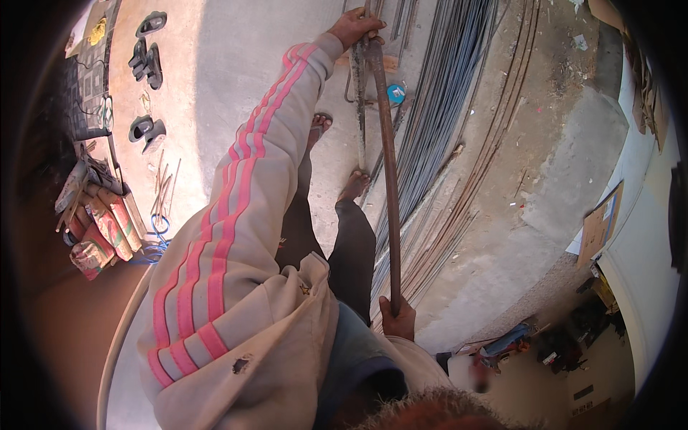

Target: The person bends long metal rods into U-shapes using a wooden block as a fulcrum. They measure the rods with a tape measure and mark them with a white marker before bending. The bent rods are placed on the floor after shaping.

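While right grip (398, 319) clasps a brown bar (388, 150), left grip (355, 27) round a rod (360, 100), leaning sacks (109, 223), contents hidden

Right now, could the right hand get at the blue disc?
Probably not without letting go: the right hand grips the bar at its near end, while the blue disc shows well ahead, near the far end. Nothing covers it.
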Tool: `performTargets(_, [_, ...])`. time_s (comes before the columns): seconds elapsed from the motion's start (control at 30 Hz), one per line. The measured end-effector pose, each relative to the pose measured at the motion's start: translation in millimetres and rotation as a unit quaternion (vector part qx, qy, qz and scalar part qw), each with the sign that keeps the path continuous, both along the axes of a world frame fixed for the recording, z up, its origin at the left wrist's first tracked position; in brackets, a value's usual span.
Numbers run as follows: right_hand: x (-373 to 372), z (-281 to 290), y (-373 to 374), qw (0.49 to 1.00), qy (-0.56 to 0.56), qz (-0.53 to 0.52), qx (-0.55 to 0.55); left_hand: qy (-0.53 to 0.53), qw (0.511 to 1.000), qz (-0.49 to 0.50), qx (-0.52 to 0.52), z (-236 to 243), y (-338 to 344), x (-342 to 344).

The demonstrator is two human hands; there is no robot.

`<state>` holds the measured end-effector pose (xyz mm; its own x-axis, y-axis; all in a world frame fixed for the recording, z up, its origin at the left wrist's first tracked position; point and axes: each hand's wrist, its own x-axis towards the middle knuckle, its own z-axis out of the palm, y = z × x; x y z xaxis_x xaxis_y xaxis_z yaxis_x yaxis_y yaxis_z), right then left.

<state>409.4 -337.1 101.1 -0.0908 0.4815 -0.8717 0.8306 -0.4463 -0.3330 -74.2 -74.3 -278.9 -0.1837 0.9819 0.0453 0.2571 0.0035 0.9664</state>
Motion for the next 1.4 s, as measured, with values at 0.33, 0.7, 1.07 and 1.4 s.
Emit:
performTargets(0.33, [30, -53, -16, 0.999, 0.026, -0.014, 0.025, -0.21, 0.966, 0.083, -0.124, 37, 15, 16])
performTargets(0.7, [38, -125, -36, 0.993, 0.035, 0.036, 0.102, -0.202, 0.972, 0.071, -0.101, 43, 17, 15])
performTargets(1.07, [20, -260, -81, 0.985, 0.101, -0.008, 0.143, -0.263, 0.952, 0.08, -0.135, 54, 3, -6])
performTargets(1.4, [11, -294, -108, 0.982, 0.081, -0.01, 0.168, -0.309, 0.923, 0.072, -0.219, 90, -10, -10])
